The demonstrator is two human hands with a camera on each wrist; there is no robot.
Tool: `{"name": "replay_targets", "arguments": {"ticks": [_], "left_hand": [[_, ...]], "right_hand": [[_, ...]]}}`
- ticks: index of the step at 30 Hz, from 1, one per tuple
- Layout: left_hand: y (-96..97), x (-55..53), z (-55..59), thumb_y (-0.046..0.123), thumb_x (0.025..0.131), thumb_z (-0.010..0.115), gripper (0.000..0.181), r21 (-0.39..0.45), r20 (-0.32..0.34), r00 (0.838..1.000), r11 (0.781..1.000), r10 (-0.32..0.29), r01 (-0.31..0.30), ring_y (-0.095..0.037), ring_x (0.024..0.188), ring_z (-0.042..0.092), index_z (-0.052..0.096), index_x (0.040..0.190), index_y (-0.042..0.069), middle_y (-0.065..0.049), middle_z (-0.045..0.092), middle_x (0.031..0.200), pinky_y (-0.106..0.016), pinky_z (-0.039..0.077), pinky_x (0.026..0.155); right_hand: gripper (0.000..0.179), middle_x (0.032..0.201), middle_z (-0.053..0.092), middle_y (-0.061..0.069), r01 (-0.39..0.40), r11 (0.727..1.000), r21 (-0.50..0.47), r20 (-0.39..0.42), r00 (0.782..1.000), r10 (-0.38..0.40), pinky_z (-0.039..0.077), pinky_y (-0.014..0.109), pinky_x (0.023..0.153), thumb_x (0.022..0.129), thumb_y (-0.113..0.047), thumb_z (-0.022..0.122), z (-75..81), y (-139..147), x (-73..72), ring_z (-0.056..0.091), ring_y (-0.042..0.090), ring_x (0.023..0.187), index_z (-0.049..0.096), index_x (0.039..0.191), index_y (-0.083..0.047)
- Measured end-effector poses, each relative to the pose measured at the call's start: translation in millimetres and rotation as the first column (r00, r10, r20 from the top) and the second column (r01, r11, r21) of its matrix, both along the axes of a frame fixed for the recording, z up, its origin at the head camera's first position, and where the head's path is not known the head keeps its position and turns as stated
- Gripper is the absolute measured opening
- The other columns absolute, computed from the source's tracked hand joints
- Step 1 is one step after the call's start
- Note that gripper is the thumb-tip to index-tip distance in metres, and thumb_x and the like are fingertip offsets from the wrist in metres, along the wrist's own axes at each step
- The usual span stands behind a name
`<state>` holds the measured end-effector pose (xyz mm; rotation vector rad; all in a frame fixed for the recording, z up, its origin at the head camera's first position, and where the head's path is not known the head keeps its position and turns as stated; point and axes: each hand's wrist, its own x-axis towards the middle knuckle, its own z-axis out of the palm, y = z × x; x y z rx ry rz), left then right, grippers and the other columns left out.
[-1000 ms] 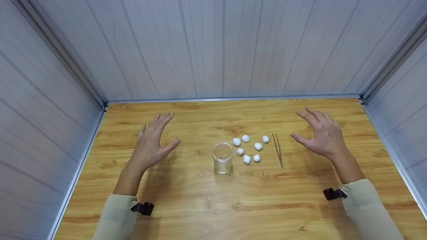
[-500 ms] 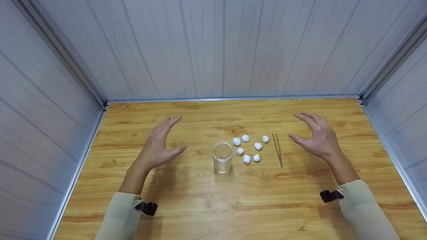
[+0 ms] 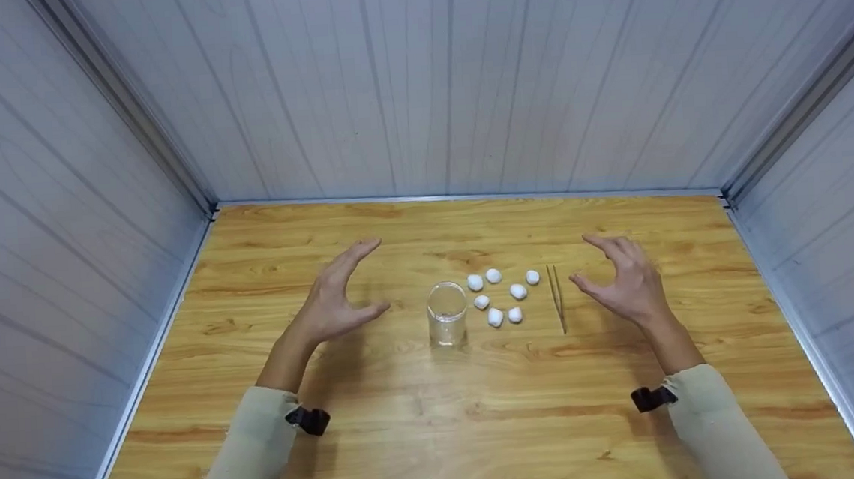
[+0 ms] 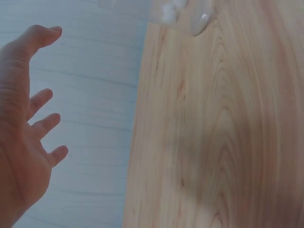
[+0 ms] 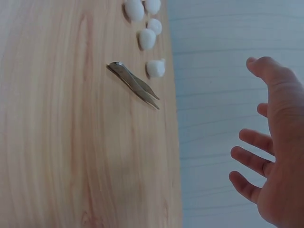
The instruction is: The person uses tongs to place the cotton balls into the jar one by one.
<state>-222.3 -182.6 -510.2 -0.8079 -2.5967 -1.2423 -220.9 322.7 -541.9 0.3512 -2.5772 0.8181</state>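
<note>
Above the table, my left hand (image 3: 334, 302) is held with thumb and fingers spread apart, to the left of a clear glass jar (image 3: 448, 321) that stands upright. My right hand (image 3: 629, 282) has the same spread shape and hangs to the right of a pair of metal tweezers (image 3: 557, 302). Both hands hold nothing. Several white cotton balls (image 3: 518, 291) lie loosely between the jar and the tweezers. In the right wrist view the tweezers (image 5: 134, 85) lie flat with their tips apart, beside the cotton balls (image 5: 155, 68). Part of the jar (image 4: 199, 21) shows at the top of the left wrist view.
The wood-grain table (image 3: 439, 419) is bounded by pale panels: a back wall (image 3: 416, 82), a left wall (image 3: 60, 257) and a right wall (image 3: 830, 204). A black wrist camera (image 3: 310, 420) sits at the left cuff, and another wrist camera (image 3: 652, 398) at the right.
Both hands have moved inward and slightly nearer the front, the left hand toward the jar and the right hand toward the tweezers. The jar, cotton balls and tweezers have stayed in place.
</note>
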Motion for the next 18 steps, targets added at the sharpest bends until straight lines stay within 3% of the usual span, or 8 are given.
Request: {"name": "replay_targets", "arguments": {"ticks": [6, 11, 18], "left_hand": [[10.3, 1.0, -9.5, 0.018, 0.086, 0.094, 0.099, 0.045, 0.072, 0.997, 0.999, -0.027, 0.024, -0.046, 0.168, 0.041, 0.045, 0.172, 0.010, -0.017, 0.048, 0.178, -0.070, 0.036, 0.139], [17.3, 3.8, -19.3, 0.018, 0.086, 0.096, 0.103, 0.066, 0.134, 0.990, 0.997, -0.046, 0.037, -0.043, 0.169, 0.041, 0.042, 0.173, 0.011, -0.016, 0.046, 0.179, -0.068, 0.036, 0.139], [26.9, 6.9, -32.4, 0.016, 0.084, 0.098, 0.106, 0.106, 0.151, 0.986, 0.993, -0.063, 0.047, -0.043, 0.167, 0.042, 0.040, 0.173, 0.011, -0.016, 0.049, 0.177, -0.069, 0.037, 0.139]], "right_hand": [[0.069, 0.130, 0.072, 0.026, 0.015, 1.000, 0.012, 0.034, 0.999, -0.015, 0.058, 0.061, 0.084, 0.087, -0.034, 0.094, -9.3, -4, -0.1, 0.066, 0.046, 0.110, 0.072, 0.148, -0.009], [0.069, 0.126, 0.072, 0.027, 0.019, 1.000, 0.013, 0.065, 0.998, -0.020, 0.057, 0.057, 0.084, 0.088, -0.033, 0.094, -17.1, -8, -0.4, 0.066, 0.043, 0.105, 0.071, 0.148, -0.007], [0.069, 0.123, 0.071, 0.027, 0.017, 1.000, 0.025, 0.082, 0.996, -0.019, 0.055, 0.049, 0.078, 0.089, -0.031, 0.092, -25.9, -12, 0.8, 0.065, 0.040, 0.100, 0.069, 0.150, -0.007]]}}
